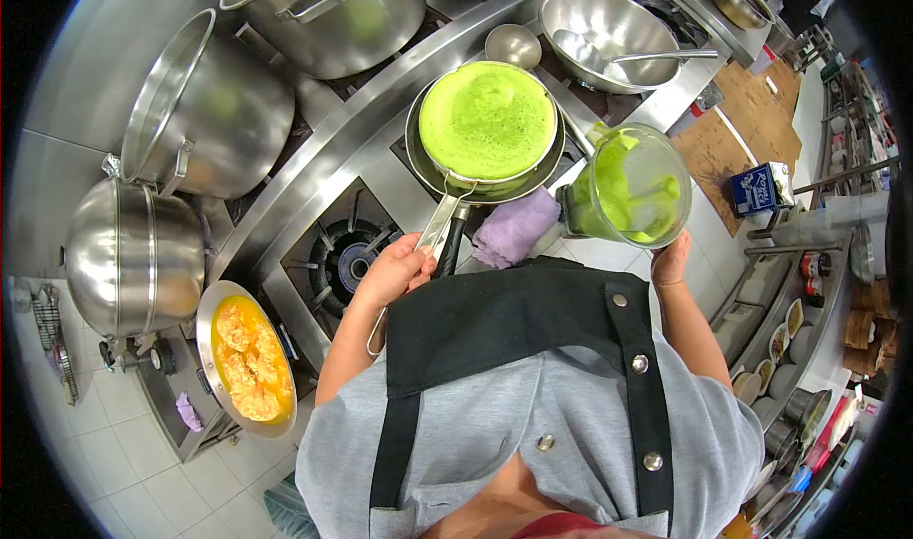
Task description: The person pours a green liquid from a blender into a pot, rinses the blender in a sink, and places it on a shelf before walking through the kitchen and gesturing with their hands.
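Observation:
My left hand [404, 265] is closed around the metal handle of a strainer [440, 225]. Frothy bright green liquid [488, 121] fills the strainer, which rests over a frying pan [533, 185] with a black handle. On the right, my right hand [672, 259] holds a clear blender jar [628, 185] by its side, its fingers partly hidden behind it. The jar is tilted, its mouth towards me, and green liquid coats its inside. A folded purple cloth [516, 227] lies between pan and jar.
Large steel pots [214, 111] stand at the left and back. A bare gas burner [350, 259] is left of the pan. Behind are a ladle [514, 45] and a steel bowl [609, 40]. A pan of orange food [249, 358] sits at left; shelves [799, 320] line the right.

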Motion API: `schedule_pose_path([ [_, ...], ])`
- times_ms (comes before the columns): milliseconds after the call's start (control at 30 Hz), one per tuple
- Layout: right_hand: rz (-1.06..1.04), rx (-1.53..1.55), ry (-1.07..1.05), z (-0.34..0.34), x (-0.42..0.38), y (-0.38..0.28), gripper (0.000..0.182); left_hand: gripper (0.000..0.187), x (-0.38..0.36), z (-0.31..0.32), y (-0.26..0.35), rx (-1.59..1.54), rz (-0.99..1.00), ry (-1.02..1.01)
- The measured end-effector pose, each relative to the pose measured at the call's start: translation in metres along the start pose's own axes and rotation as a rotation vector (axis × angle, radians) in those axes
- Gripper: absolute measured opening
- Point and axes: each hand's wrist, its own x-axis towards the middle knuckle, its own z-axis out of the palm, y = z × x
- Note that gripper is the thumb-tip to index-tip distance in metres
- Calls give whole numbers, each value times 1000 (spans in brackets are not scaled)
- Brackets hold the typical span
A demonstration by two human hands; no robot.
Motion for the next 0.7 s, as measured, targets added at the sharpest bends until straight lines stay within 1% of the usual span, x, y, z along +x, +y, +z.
schedule_pose_path([
  [167,-19,-40,-1,7,-2,-9,36,11,1,-1,-3,3,-15,17],
  [267,-5,-26,0,8,-2,-10,36,14,2,-2,-6,20,-26,35],
  [333,-78,-115,20,10,-3,-10,37,17,2,-3,-6,19,-35,27],
  [467,-40,-113,15,9,-2,-10,39,15,1,-1,-4,16,-34,32],
  [533,-155,-281,20,9,-3,-10,39,14,1,-1,-3,29,-24,29],
  [667,-111,-248,46,10,-3,-11,40,13,2,-2,-6,18,-29,44],
  [700,-73,-195,25,7,-2,-10,41,13,2,-2,-5,11,-31,39],
])
